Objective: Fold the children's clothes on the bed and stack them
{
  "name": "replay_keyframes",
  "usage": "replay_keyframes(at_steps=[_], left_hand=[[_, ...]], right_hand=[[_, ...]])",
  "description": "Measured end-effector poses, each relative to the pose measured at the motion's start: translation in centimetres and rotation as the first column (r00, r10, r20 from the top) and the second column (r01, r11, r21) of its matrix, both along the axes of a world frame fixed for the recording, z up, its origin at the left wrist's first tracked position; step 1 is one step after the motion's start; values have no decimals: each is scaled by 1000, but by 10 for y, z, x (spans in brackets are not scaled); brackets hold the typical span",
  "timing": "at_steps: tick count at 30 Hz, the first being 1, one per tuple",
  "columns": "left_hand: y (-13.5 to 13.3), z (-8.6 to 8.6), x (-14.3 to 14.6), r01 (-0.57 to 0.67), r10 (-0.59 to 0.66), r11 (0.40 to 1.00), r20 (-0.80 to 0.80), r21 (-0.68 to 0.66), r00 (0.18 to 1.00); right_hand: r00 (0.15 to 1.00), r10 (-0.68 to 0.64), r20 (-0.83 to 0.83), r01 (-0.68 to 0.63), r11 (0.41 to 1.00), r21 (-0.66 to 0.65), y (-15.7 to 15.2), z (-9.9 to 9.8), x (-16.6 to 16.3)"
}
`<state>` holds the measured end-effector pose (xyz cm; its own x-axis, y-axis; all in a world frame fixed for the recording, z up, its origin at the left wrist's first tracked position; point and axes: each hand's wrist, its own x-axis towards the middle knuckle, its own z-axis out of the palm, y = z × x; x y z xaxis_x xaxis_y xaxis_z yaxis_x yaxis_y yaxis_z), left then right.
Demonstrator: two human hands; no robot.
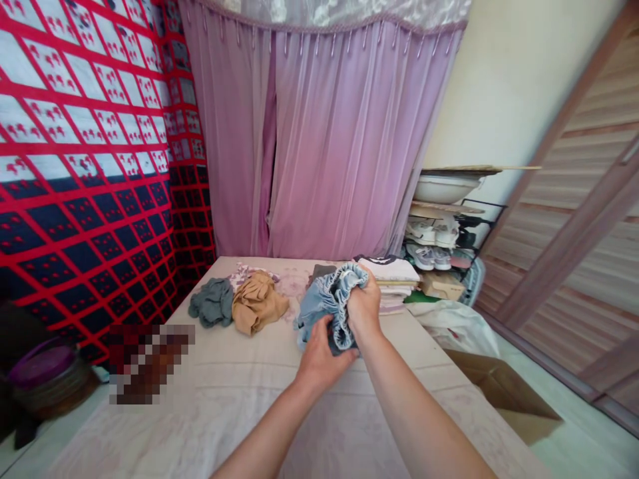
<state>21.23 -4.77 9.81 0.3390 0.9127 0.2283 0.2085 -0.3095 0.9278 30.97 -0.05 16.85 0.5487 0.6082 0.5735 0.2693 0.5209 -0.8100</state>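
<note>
A light-blue denim garment with a gathered elastic waistband (319, 303) is bunched up above the bed, its opening turned toward me. My right hand (364, 306) is closed round the upper right edge of the waistband. At its lower edge, my left hand (324, 359) grips the cloth, thumb to the right and fingers partly hidden. Just behind the denim lies a dark grey folded cloth (323, 271), mostly covered from view. To the right of it is a stack of folded clothes (394, 273), a white one with dark print on top.
Left on the bed (239, 372) lie a crumpled grey-green garment (212, 303), a tan one (257, 303) and a patterned one (244, 271). At right stand a shoe rack (434, 233) and an open cardboard box (499, 392). A purple-lidded container (47, 372) sits at left.
</note>
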Motion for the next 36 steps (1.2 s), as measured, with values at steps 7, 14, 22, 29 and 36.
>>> replay_keyframes(at_steps=[7,14,22,29,36], left_hand=[[2,-1,-25,-126,133,989,-76,82,988],[67,109,-106,-215,436,845,-400,489,806],[55,194,-104,-232,662,604,-317,762,679],[-7,65,-146,22,321,833,-515,553,795],[-33,-34,-169,274,-232,962,-545,-5,806]], right_hand=[[998,-58,4,58,997,-50,-31,28,15],[922,385,23,-304,762,-571,-43,59,58],[934,328,141,-276,913,-299,-35,99,63],[706,433,560,-109,849,-517,-115,-28,39],[416,872,259,-139,343,-929,-140,-105,40]])
